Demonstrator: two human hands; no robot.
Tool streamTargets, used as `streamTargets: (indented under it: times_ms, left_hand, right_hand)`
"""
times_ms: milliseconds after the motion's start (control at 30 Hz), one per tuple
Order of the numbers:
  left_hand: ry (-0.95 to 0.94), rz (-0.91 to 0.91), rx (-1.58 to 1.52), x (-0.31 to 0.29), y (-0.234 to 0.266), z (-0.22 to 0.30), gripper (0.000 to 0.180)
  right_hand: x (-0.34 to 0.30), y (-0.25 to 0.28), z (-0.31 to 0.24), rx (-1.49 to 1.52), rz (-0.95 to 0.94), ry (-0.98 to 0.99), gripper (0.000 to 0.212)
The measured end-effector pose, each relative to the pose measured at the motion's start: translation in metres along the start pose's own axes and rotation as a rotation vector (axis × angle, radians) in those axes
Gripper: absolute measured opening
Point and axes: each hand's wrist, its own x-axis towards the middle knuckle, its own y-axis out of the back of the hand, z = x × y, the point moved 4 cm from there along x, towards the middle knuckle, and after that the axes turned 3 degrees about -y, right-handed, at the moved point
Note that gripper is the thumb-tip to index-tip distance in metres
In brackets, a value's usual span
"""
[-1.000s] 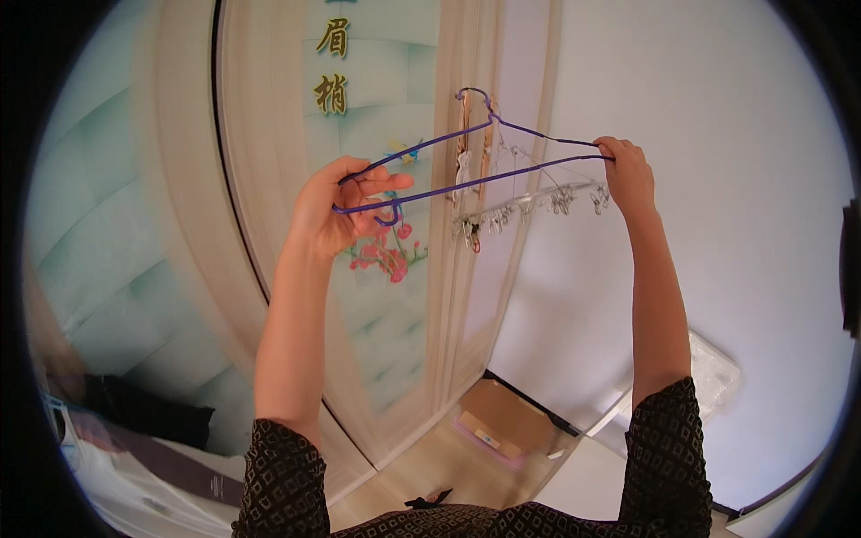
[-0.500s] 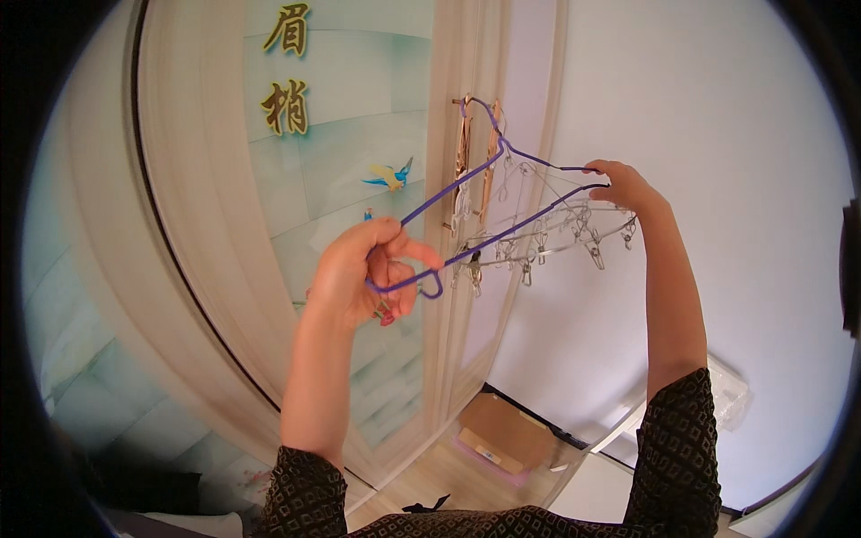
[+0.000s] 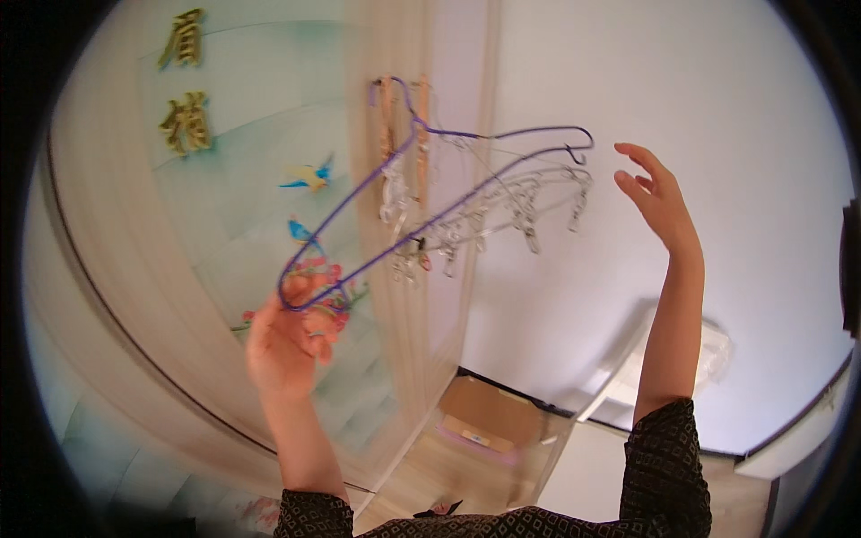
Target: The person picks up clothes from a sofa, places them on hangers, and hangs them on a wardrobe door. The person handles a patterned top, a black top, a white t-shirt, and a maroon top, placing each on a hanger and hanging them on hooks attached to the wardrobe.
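A purple wire clothes hanger (image 3: 377, 173) hangs by its hook at one of the gold-coloured door handles (image 3: 387, 121). My left hand (image 3: 289, 336) is at the hanger's left corner, its fingers spread, blurred and partly behind the wire. It does not appear to grip it. To the right of the hanger's other end, my right hand (image 3: 659, 193) is open in the air, thumb and fingers apart, touching nothing. Behind the hanger hangs a metal drying rack with several clips (image 3: 529, 220).
The sliding door (image 3: 260, 206) on the left has a painted panel with birds and flowers. A pale wall (image 3: 583, 63) rises on the right. Down on the floor lie a flat cardboard piece (image 3: 489, 414) and a white piece of furniture (image 3: 587, 475).
My right hand has let go of the hanger's right end and moved away from it. My left hand has loosened and drawn down and left. The view has shifted right.
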Motion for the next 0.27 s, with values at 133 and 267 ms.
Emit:
streamTargets:
  times_ms: [133,267]
  left_hand:
    - [-0.062,0.087,0.099,-0.004,0.008,-0.022,0.041]
    - [-0.094,0.329,0.374,-0.015,0.027,-0.03,0.048]
  right_hand:
    - [-0.087,0.031,0.038,0.07,-0.087,-0.178,0.029]
    - [-0.189,0.077,0.084,0.016,-0.178,-0.432,0.026]
